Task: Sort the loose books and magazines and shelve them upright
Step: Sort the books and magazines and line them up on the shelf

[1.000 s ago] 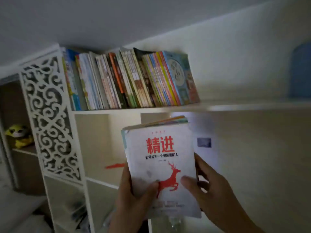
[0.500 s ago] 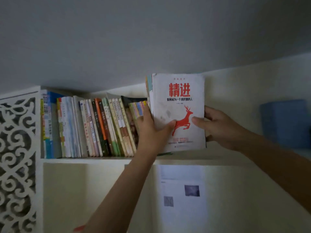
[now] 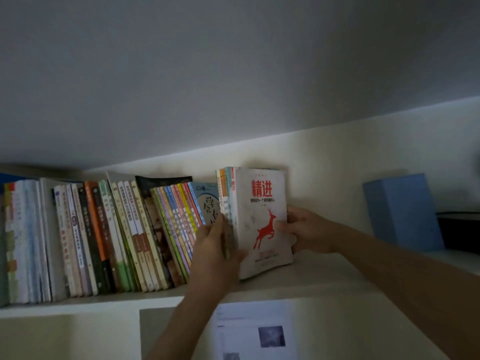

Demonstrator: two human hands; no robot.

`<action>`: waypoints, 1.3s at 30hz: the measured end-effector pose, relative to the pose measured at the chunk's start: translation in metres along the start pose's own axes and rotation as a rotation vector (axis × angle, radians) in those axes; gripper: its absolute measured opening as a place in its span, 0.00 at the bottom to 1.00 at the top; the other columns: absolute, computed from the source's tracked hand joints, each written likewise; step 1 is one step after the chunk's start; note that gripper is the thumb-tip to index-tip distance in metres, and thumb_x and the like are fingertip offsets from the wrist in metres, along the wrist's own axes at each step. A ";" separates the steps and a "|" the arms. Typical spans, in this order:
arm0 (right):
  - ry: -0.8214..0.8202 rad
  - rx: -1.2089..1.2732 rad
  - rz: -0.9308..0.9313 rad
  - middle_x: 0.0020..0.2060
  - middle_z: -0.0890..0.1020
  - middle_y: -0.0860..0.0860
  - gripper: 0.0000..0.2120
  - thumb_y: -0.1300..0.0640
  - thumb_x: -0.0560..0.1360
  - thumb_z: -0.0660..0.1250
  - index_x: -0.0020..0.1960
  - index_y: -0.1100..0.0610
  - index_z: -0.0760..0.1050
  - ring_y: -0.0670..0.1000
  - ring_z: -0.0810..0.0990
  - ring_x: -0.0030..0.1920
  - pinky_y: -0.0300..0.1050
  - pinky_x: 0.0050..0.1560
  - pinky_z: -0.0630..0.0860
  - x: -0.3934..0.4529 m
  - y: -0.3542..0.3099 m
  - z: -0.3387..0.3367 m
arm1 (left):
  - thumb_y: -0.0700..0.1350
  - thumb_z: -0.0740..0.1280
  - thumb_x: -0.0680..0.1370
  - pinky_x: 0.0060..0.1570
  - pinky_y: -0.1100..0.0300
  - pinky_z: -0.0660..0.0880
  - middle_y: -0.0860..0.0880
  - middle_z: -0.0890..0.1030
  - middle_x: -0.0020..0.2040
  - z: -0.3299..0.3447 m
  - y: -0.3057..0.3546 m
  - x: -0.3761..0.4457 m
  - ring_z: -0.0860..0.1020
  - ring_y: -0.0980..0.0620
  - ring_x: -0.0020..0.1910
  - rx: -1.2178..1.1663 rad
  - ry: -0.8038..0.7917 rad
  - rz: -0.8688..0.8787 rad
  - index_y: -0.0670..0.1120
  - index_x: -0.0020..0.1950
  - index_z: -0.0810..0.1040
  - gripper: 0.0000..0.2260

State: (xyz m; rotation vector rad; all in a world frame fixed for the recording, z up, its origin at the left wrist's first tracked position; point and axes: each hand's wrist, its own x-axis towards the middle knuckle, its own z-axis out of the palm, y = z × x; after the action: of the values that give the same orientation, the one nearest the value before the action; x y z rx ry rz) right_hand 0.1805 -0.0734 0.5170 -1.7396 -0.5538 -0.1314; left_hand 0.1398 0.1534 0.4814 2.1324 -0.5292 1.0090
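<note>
Right of the frame's centre, we hold a small stack of books (image 3: pixel 255 222) upright on the shelf (image 3: pixel 311 279), its white cover with the red deer facing us. Our left hand (image 3: pixel 217 245) grips the stack's spine side, fingers curled round its lower left edge. Our right hand (image 3: pixel 305 231) clasps the right edge, thumb on the cover. Just left, touching our left hand, the shelved row of books (image 3: pixel 104 237) leans. A blue box (image 3: pixel 401 211) stands well apart at right.

White book (image 3: pixel 262 222) w/ red deer & title — blue box (image 3: pixel 401 211) — multicolour spines (image 3: pixel 104 235).
</note>
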 end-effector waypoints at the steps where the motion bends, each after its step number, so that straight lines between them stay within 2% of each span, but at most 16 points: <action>1: 0.009 -0.007 -0.011 0.57 0.82 0.53 0.13 0.58 0.79 0.64 0.63 0.50 0.73 0.58 0.81 0.57 0.67 0.54 0.77 0.005 0.000 0.004 | 0.46 0.74 0.72 0.63 0.52 0.74 0.48 0.69 0.64 0.001 0.003 -0.001 0.70 0.49 0.64 0.047 0.033 0.018 0.51 0.73 0.64 0.32; 3: 0.084 -0.148 -0.046 0.56 0.82 0.51 0.12 0.56 0.79 0.64 0.62 0.49 0.74 0.50 0.83 0.53 0.54 0.51 0.81 0.011 0.001 0.016 | 0.49 0.74 0.71 0.65 0.57 0.69 0.49 0.68 0.64 0.004 0.007 -0.004 0.67 0.49 0.65 0.121 0.070 0.038 0.50 0.74 0.62 0.35; 5: 0.160 -0.421 -0.067 0.58 0.80 0.51 0.19 0.52 0.78 0.66 0.67 0.52 0.69 0.46 0.81 0.51 0.41 0.48 0.80 0.015 0.001 0.026 | 0.51 0.74 0.71 0.66 0.59 0.67 0.49 0.66 0.66 0.006 0.004 -0.005 0.65 0.50 0.65 0.132 0.088 0.029 0.50 0.76 0.60 0.37; 7: 0.214 -0.694 -0.010 0.65 0.74 0.53 0.33 0.48 0.74 0.70 0.74 0.53 0.60 0.52 0.77 0.59 0.42 0.55 0.77 0.015 0.003 0.035 | 0.52 0.74 0.71 0.66 0.59 0.68 0.48 0.63 0.67 0.006 0.000 -0.008 0.66 0.49 0.66 0.138 0.092 0.008 0.49 0.76 0.58 0.39; 8: 0.191 -0.722 0.033 0.64 0.74 0.52 0.37 0.48 0.73 0.72 0.75 0.54 0.58 0.53 0.77 0.60 0.44 0.54 0.77 0.013 0.001 0.038 | 0.52 0.74 0.71 0.65 0.59 0.68 0.47 0.62 0.68 0.006 -0.001 -0.009 0.67 0.49 0.66 0.144 0.100 0.012 0.49 0.76 0.58 0.39; 11: -0.098 -0.405 0.070 0.54 0.81 0.45 0.33 0.53 0.72 0.74 0.72 0.49 0.63 0.45 0.82 0.52 0.41 0.48 0.81 -0.003 -0.009 0.042 | 0.52 0.77 0.68 0.60 0.62 0.71 0.48 0.57 0.69 0.004 -0.002 -0.014 0.70 0.52 0.61 0.153 0.143 0.097 0.49 0.76 0.58 0.42; 14: -0.258 -0.368 -0.014 0.57 0.80 0.41 0.30 0.55 0.72 0.74 0.67 0.38 0.65 0.41 0.80 0.56 0.40 0.52 0.79 -0.012 -0.017 0.051 | 0.49 0.78 0.68 0.58 0.65 0.71 0.48 0.59 0.70 0.000 -0.011 -0.012 0.73 0.50 0.61 0.183 0.102 0.149 0.47 0.74 0.63 0.38; 17: -0.227 -0.428 -0.097 0.53 0.80 0.38 0.28 0.59 0.70 0.75 0.60 0.36 0.68 0.36 0.80 0.52 0.33 0.47 0.78 -0.002 -0.019 0.063 | 0.40 0.77 0.68 0.62 0.57 0.75 0.47 0.59 0.74 0.001 -0.028 -0.006 0.70 0.46 0.68 0.239 0.088 0.240 0.44 0.75 0.63 0.38; 21: -0.192 -0.440 -0.103 0.52 0.79 0.37 0.30 0.59 0.70 0.76 0.63 0.40 0.66 0.33 0.80 0.49 0.29 0.45 0.77 0.007 -0.019 0.064 | 0.38 0.76 0.69 0.63 0.60 0.69 0.44 0.63 0.75 0.008 -0.029 -0.004 0.68 0.45 0.70 0.339 0.139 0.278 0.42 0.73 0.66 0.35; 23: -0.179 -0.460 -0.104 0.53 0.77 0.36 0.32 0.58 0.70 0.75 0.66 0.40 0.63 0.33 0.79 0.48 0.29 0.43 0.77 0.006 -0.016 0.064 | 0.39 0.78 0.67 0.64 0.55 0.70 0.42 0.65 0.74 0.007 -0.029 -0.003 0.67 0.43 0.70 0.389 0.140 0.279 0.42 0.71 0.70 0.35; 25: -0.175 -0.488 -0.144 0.58 0.77 0.38 0.39 0.58 0.69 0.76 0.71 0.44 0.59 0.35 0.79 0.53 0.32 0.46 0.78 0.009 -0.013 0.066 | 0.40 0.79 0.66 0.65 0.50 0.71 0.43 0.65 0.74 0.001 -0.033 -0.004 0.65 0.41 0.71 0.420 0.123 0.297 0.45 0.71 0.71 0.35; 29: -0.121 -0.704 -0.116 0.71 0.66 0.42 0.60 0.45 0.64 0.79 0.77 0.42 0.36 0.45 0.70 0.67 0.44 0.64 0.74 0.020 -0.002 0.065 | 0.39 0.78 0.66 0.62 0.48 0.73 0.47 0.65 0.75 -0.002 -0.038 -0.003 0.65 0.42 0.70 0.458 0.144 0.287 0.50 0.71 0.71 0.35; 31: -0.102 -0.709 -0.088 0.71 0.65 0.43 0.59 0.46 0.66 0.77 0.77 0.44 0.34 0.46 0.68 0.69 0.44 0.66 0.71 0.019 0.000 0.065 | 0.37 0.78 0.65 0.60 0.46 0.75 0.45 0.66 0.74 -0.002 -0.034 -0.003 0.67 0.40 0.69 0.425 0.137 0.277 0.49 0.69 0.73 0.34; 33: -0.025 -0.780 -0.088 0.72 0.66 0.47 0.53 0.44 0.68 0.75 0.79 0.47 0.42 0.49 0.69 0.69 0.45 0.67 0.70 0.009 -0.002 0.071 | 0.37 0.78 0.65 0.60 0.44 0.74 0.44 0.68 0.72 -0.007 -0.030 -0.006 0.68 0.39 0.67 0.414 0.125 0.293 0.48 0.68 0.74 0.32; 36: 0.204 -0.941 -0.413 0.65 0.75 0.54 0.28 0.50 0.74 0.71 0.71 0.57 0.68 0.54 0.75 0.63 0.41 0.64 0.71 -0.033 0.001 0.088 | 0.36 0.75 0.68 0.57 0.50 0.72 0.42 0.78 0.60 -0.011 -0.026 -0.035 0.74 0.38 0.58 0.287 0.249 0.405 0.44 0.58 0.81 0.19; 39: 0.344 -1.046 -0.674 0.60 0.78 0.56 0.16 0.56 0.77 0.64 0.63 0.60 0.76 0.54 0.76 0.61 0.40 0.64 0.70 -0.111 0.028 0.103 | 0.39 0.71 0.74 0.54 0.62 0.67 0.44 0.79 0.52 0.010 -0.016 -0.114 0.75 0.45 0.53 0.113 0.239 0.446 0.43 0.53 0.81 0.09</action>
State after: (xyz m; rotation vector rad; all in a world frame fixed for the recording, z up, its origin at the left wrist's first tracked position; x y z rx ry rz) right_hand 0.0733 -0.0126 0.4246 -2.3528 -0.8748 -1.3708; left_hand 0.0848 0.1632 0.3798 1.9923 -0.8679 1.5483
